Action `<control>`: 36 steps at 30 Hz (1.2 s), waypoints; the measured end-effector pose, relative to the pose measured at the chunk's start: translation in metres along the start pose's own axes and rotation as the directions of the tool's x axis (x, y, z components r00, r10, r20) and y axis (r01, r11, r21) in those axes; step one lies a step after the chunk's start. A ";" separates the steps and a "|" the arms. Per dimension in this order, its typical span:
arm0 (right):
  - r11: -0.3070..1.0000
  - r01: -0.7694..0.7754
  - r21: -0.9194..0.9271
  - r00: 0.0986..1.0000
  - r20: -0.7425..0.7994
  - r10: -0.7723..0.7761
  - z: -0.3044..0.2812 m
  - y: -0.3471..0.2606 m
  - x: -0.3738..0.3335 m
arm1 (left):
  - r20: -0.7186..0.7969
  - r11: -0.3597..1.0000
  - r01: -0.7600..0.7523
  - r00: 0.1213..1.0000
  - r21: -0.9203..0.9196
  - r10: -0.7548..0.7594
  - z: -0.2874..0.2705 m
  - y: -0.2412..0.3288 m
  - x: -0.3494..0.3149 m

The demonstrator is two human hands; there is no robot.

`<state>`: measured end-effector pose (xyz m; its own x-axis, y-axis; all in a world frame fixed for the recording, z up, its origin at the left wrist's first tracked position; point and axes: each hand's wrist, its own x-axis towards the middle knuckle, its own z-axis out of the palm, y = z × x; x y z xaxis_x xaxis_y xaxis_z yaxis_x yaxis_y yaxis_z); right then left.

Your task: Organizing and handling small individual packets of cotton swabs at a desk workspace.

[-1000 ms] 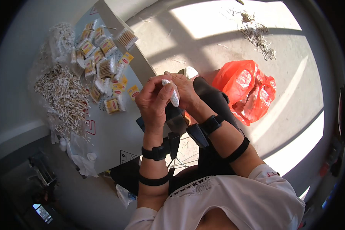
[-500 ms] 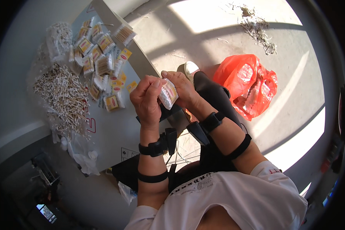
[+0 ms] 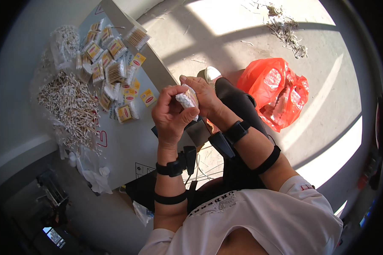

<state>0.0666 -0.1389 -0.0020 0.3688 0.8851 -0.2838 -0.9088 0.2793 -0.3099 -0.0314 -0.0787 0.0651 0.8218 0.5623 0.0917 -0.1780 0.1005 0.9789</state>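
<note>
Between my two hands is a small clear packet of cotton swabs (image 3: 186,98), its white tips turned toward me. My left hand (image 3: 169,114) grips it from the left, with the thumb along the near edge and the index finger at the top. On the far right side, my right hand (image 3: 205,97) is wrapped round the packet, thumb up; some of its fingers are hidden. Several similar filled packets (image 3: 115,71) lie in a heap on the table to the left. Near my left hand is a flat yellow label card (image 3: 148,97).
A big pile of loose cotton swabs (image 3: 68,102) spills from a clear bag at the table's left. On the floor to the right sits a red plastic bag (image 3: 264,85) holding packets. Scattered swabs (image 3: 285,32) lie on the floor farther off.
The packet has been tipped so its swab tips face me more. My left hand has opened out from a pinch at its top to hold the packet's side.
</note>
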 end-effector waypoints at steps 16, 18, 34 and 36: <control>0.999 -0.031 0.010 0.999 -0.014 0.031 0.000 0.008 0.004 | -0.051 0.997 -0.027 0.998 0.075 0.031 0.000 0.004 0.005; 0.999 -0.038 -0.004 0.999 -0.008 0.038 0.002 0.008 0.003 | -0.101 0.988 -0.049 0.993 0.149 0.065 0.000 0.004 0.008; 0.700 0.272 -0.660 0.842 -0.189 -0.505 -0.001 0.007 0.006 | -0.445 0.926 0.257 0.888 0.276 -0.113 0.001 -0.011 0.002; 0.671 0.289 -0.683 0.837 -0.160 -0.523 -0.003 0.008 0.006 | -0.450 0.928 0.276 0.882 0.250 -0.141 0.003 -0.013 0.003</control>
<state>0.0625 -0.1321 -0.0087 0.8156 0.5351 -0.2203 -0.3696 0.1887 -0.9098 -0.0250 -0.0806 0.0530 0.5062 0.8511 -0.1393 0.1964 0.0434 0.9796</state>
